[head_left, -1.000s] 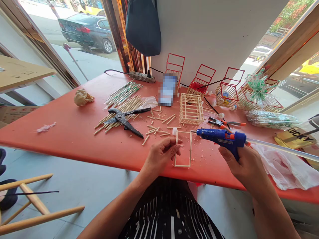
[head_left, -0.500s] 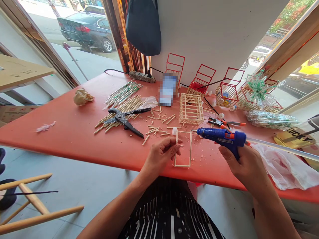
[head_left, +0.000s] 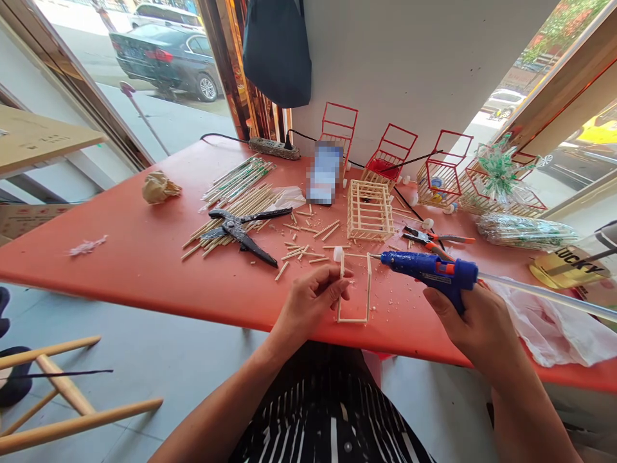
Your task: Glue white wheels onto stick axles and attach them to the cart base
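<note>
My left hand (head_left: 312, 301) pinches the left side of a small rectangular frame of wooden sticks (head_left: 354, 319) that lies on the red table (head_left: 144, 257) near its front edge. A small white wheel (head_left: 338, 253) sits at the frame's far left corner. My right hand (head_left: 475, 319) grips a blue hot glue gun (head_left: 429, 269). Its nozzle points left and touches the frame's far right corner. A clear glue stick (head_left: 544, 292) juts out of the gun's back to the right.
A finished stick cage (head_left: 369, 210) stands behind the frame. Black cutters (head_left: 241, 231) lie on a heap of sticks (head_left: 226, 215); cut stick pieces (head_left: 308, 241) are scattered. Red-framed cages (head_left: 390, 154) line the wall. Orange-handled pliers (head_left: 436, 238), a power strip (head_left: 274, 149) and a plastic bag (head_left: 554, 328) lie around.
The glue gun has dropped slightly and edged left, bringing its nozzle onto the frame's far right corner. My left hand and the frame have stayed put.
</note>
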Tool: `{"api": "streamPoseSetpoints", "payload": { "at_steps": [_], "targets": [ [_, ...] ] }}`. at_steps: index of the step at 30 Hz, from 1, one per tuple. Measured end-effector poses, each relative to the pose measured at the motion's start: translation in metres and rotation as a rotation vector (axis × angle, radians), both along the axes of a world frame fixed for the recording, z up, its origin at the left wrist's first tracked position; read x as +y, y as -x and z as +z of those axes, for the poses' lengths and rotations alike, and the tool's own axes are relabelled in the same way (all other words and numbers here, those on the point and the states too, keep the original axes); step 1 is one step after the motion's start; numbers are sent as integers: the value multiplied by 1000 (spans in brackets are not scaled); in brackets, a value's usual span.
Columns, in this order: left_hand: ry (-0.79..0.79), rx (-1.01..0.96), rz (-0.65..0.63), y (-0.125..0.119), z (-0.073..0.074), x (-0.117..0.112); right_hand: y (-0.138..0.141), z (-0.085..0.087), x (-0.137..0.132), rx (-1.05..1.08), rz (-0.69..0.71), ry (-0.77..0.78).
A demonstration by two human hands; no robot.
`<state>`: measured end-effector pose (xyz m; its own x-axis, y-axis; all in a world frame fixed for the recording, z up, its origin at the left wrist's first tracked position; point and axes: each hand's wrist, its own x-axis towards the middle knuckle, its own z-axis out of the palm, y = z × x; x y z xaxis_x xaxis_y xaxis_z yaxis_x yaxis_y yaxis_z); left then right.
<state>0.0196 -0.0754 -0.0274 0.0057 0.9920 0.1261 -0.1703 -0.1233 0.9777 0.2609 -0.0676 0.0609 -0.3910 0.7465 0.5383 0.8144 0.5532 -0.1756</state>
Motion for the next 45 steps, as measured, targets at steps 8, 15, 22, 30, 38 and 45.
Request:
{"api": "streamPoseSetpoints", "payload": {
  "at_steps": [8, 15, 22, 30, 38, 45],
  "targets": [
    [5, 1, -5, 0, 1, -1, 2, -2, 1, -20, 8, -5],
    [5, 8, -9, 0, 1, 0, 7, 2, 3, 39, -62, 105],
    [12, 7, -6, 1, 0, -1, 6, 3, 5, 55, -67, 119],
    [9, 6, -7, 1, 0, -1, 4, 4, 3, 69, -89, 126],
    [13, -7, -7, 0, 0, -1, -1, 1, -1, 67, -68, 124],
    [9, -17, -9, 1, 0, -1, -9, -7, -6, 109, -53, 220]
  ]
}}
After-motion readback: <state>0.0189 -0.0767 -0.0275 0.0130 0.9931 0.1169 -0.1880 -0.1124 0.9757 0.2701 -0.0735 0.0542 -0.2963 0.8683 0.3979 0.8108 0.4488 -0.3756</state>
